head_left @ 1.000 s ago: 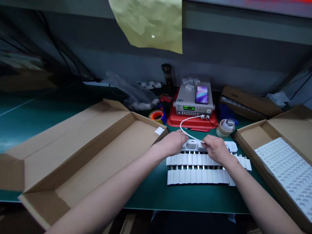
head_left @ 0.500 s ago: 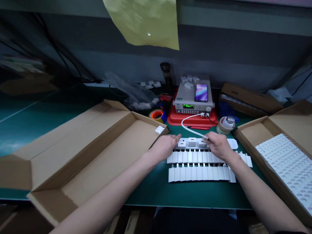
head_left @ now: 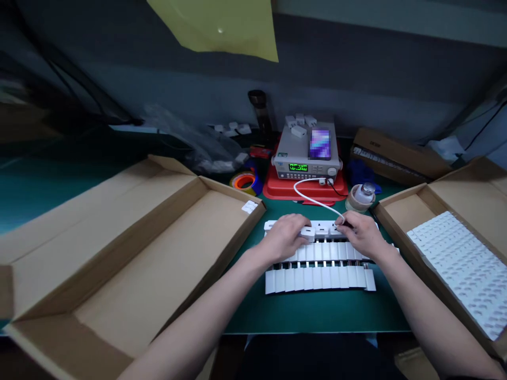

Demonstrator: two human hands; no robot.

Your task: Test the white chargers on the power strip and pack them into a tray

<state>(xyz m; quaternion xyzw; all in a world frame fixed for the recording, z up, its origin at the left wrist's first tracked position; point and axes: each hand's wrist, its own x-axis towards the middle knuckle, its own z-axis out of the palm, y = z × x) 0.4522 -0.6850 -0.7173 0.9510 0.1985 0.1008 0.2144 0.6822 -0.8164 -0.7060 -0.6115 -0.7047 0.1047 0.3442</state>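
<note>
A white power strip (head_left: 322, 228) lies on the green mat with small white chargers plugged into it. My left hand (head_left: 285, 237) is curled over a white charger (head_left: 307, 233) at the strip's left part, fingers closed on it. My right hand (head_left: 361, 235) pinches the plug end of a white cable (head_left: 312, 198) at a charger on the strip's right part. The cable loops back to a grey tester (head_left: 306, 160) with a green display. Two rows of white chargers (head_left: 319, 278) lie in front of my hands.
An open cardboard box (head_left: 130, 248) sits at the left. Another box at the right holds a white tray (head_left: 459, 264) of chargers. Behind the strip stand a red tray (head_left: 277, 192), an orange tape roll (head_left: 243, 182), a small bottle (head_left: 361, 194) and a phone (head_left: 319, 144) on the tester.
My left hand has moved right onto a charger on the strip and closed on it. My right hand stays at the cable's plug. The view has tilted down and shifted slightly.
</note>
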